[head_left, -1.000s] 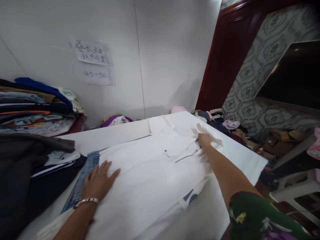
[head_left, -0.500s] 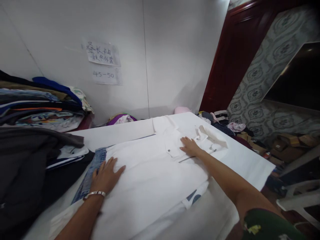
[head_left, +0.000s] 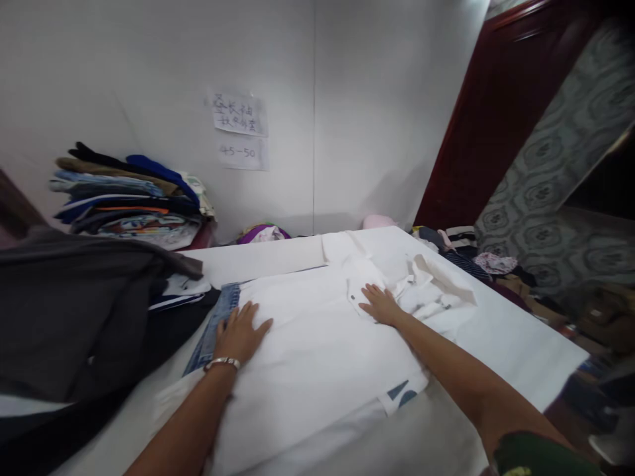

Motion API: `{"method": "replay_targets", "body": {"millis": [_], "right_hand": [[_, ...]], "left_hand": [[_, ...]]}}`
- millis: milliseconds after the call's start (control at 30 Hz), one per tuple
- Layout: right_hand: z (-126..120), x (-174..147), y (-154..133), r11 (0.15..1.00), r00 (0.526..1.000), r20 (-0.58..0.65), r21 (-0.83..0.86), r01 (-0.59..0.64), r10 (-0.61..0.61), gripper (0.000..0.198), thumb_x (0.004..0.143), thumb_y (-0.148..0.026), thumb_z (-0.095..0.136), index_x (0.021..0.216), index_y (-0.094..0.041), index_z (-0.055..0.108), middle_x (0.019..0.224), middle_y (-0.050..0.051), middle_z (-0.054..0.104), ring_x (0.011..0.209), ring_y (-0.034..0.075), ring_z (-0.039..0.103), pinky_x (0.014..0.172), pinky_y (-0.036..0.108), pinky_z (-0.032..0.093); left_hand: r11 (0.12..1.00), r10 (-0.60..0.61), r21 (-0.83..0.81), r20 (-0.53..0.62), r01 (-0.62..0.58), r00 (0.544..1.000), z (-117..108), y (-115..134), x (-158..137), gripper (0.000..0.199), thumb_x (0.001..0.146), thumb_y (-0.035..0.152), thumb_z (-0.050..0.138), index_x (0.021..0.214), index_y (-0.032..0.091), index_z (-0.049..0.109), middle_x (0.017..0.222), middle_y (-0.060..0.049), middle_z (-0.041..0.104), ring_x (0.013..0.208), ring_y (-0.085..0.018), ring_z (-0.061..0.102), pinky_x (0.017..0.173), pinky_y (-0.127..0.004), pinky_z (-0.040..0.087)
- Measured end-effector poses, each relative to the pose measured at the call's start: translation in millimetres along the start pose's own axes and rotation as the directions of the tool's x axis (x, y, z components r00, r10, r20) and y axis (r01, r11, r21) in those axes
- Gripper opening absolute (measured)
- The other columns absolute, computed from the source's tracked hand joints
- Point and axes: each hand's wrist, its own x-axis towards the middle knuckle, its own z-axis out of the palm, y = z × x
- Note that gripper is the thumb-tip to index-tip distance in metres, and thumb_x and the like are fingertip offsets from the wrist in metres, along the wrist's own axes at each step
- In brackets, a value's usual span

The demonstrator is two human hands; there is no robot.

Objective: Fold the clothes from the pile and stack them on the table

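Note:
A white jacket (head_left: 307, 350) with metal buttons lies spread over the table in front of me. My left hand (head_left: 241, 334) rests with fingers spread on its left edge, beside a folded blue denim garment (head_left: 211, 340) that shows from underneath. Further right, my right hand (head_left: 381, 304) lies flat with fingers apart on the jacket, close to a buttoned flap. Beyond that hand the white cloth is bunched up, with a raised collar-like fold. A dark blue print on white cloth (head_left: 399, 395) peeks out at the near right edge.
A tall stack of folded clothes (head_left: 133, 205) stands at the back left. Nearer on the left lies a dark grey garment (head_left: 74, 311). More clothes (head_left: 461, 248) are heaped behind the right side of the white table (head_left: 526, 350). Handwritten paper signs (head_left: 241, 116) hang on the wall.
The view has turned left, so everything sits further right in the picture. Both hands stay spread on the jacket; the cloth by my right hand looks flatter, and a dark slit there no longer shows.

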Motion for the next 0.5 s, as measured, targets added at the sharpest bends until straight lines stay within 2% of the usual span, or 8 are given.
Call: {"method": "replay_targets", "body": {"millis": [167, 267, 367, 433, 500], "right_hand": [[8.8, 2.3, 4.0, 0.999, 0.997, 0.064, 0.017, -0.05, 0.049, 0.06, 0.096, -0.05, 0.034, 0.149, -0.023, 0.031, 0.159, 0.009, 0.021, 0.147, 0.025, 0.013, 0.116, 0.052, 0.014], [0.3, -3.9, -11.1, 0.999, 0.999, -0.035, 0.04, -0.034, 0.035, 0.054, 0.096, -0.046, 0.037, 0.146, -0.024, 0.039, 0.159, 0.011, 0.023, 0.147, 0.028, 0.015, 0.114, 0.056, 0.018], [-2.5, -24.1, -45.1, 0.981, 0.967, -0.198, 0.071, 0.179, -0.162, 0.054, 0.096, -0.05, 0.038, 0.146, -0.028, 0.04, 0.159, 0.009, 0.02, 0.147, 0.029, 0.013, 0.114, 0.056, 0.017], [5.0, -42.3, -67.7, 0.939, 0.928, -0.198, 0.077, 0.336, -0.316, 0.055, 0.095, -0.054, 0.038, 0.145, -0.032, 0.041, 0.159, 0.006, 0.023, 0.147, 0.029, 0.016, 0.115, 0.056, 0.016], [18.7, -58.2, -82.7, 0.91, 0.908, -0.135, 0.074, 0.407, -0.396, 0.055, 0.094, -0.056, 0.038, 0.144, -0.033, 0.043, 0.157, 0.006, 0.026, 0.145, 0.029, 0.02, 0.115, 0.057, 0.016]], "left_hand": [[0.998, 0.014, -0.06, -0.029, -0.015, 0.999, 0.6, -0.6, -3.9, 0.062, 0.088, 0.052, 0.044, 0.142, 0.022, 0.042, 0.157, -0.007, 0.03, 0.145, -0.031, 0.021, 0.116, -0.056, 0.015], [0.991, 0.038, -0.124, -0.039, -0.042, 0.999, 1.8, -2.2, -5.5, 0.062, 0.089, 0.052, 0.045, 0.141, 0.019, 0.044, 0.156, -0.011, 0.031, 0.144, -0.034, 0.021, 0.115, -0.056, 0.014], [0.979, 0.054, -0.194, -0.054, -0.063, 0.997, 3.6, -3.9, -6.3, 0.063, 0.087, 0.052, 0.049, 0.139, 0.017, 0.046, 0.154, -0.015, 0.033, 0.144, -0.038, 0.02, 0.115, -0.057, 0.013], [0.972, 0.047, -0.228, -0.062, -0.06, 0.997, 4.2, -4.9, -6.7, 0.063, 0.086, 0.052, 0.052, 0.138, 0.018, 0.047, 0.154, -0.015, 0.033, 0.144, -0.038, 0.02, 0.115, -0.059, 0.012], [0.965, 0.049, -0.255, -0.062, -0.063, 0.997, 3.8, -5.2, -7.5, 0.064, 0.085, 0.052, 0.054, 0.138, 0.017, 0.047, 0.155, -0.016, 0.032, 0.144, -0.038, 0.019, 0.116, -0.058, 0.01]]}}
